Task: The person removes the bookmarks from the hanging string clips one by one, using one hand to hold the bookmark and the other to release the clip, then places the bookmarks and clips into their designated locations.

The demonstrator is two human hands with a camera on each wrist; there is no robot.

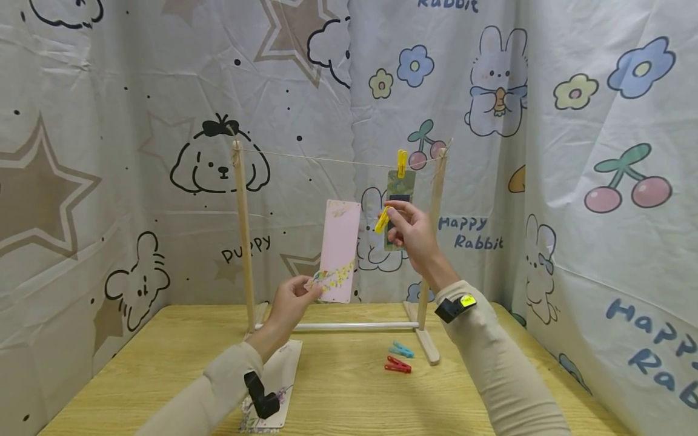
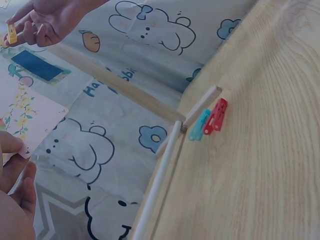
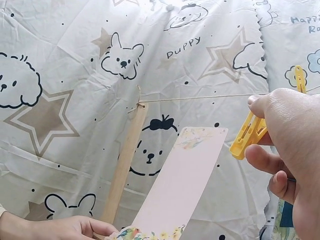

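Observation:
My left hand (image 1: 291,306) pinches a pink bookmark-like card (image 1: 340,242) by its lower left corner, holding it upright below the string (image 1: 327,158). Yellow flowers and a small bird decorate the card's lower end. In my right hand (image 1: 415,235) a yellow clothespin (image 1: 383,220) is pinched between thumb and fingers, to the right of the card and apart from it. Behind that hand a green card (image 1: 394,181) hangs from the string under another yellow clothespin (image 1: 402,163); the hand hides part of it.
The string spans two wooden posts (image 1: 244,236), joined low down by a white rod (image 1: 354,326). A blue clothespin (image 1: 401,349) and a red clothespin (image 1: 398,364) lie on the table (image 1: 349,387). A stack of cards (image 1: 286,369) lies under my left forearm. Printed curtains (image 1: 589,254) surround the table.

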